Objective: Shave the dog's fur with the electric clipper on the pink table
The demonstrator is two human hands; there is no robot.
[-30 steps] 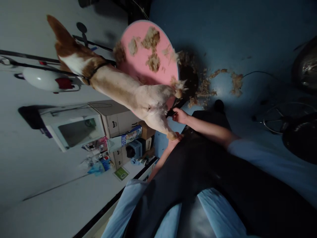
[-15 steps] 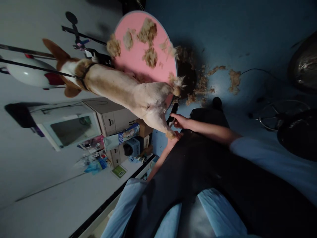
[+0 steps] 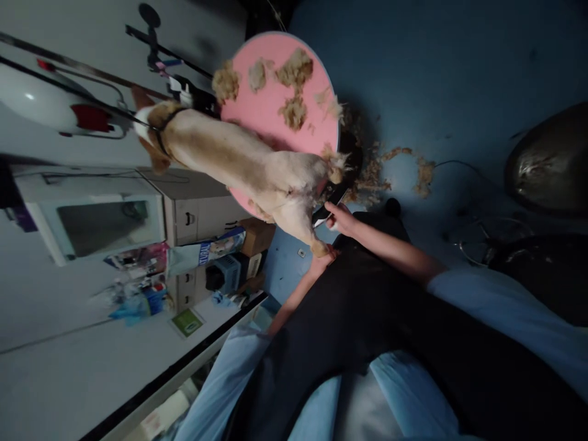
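Note:
A closely trimmed dog, tan and white, stands with its back towards me on a round pink table, a dark strap about its neck. One hind leg reaches back off the table, and my left hand is closed around its paw. In my right hand is a dark hair clipper, its pale end by the inner side of that lifted leg. The clipper's blade is too small to make out. Clumps of cut fur lie on the tabletop.
More fur is scattered on the blue floor below the table. A bar and strap run to the dog's neck near a white tank. Cabinets, a cardboard box and a pet carrier stand left. A wheeled stool is right.
The view has shifted and turned slightly. My right hand and the clipper have moved a little along the inner side of the raised leg; my left hand keeps its hold on the paw.

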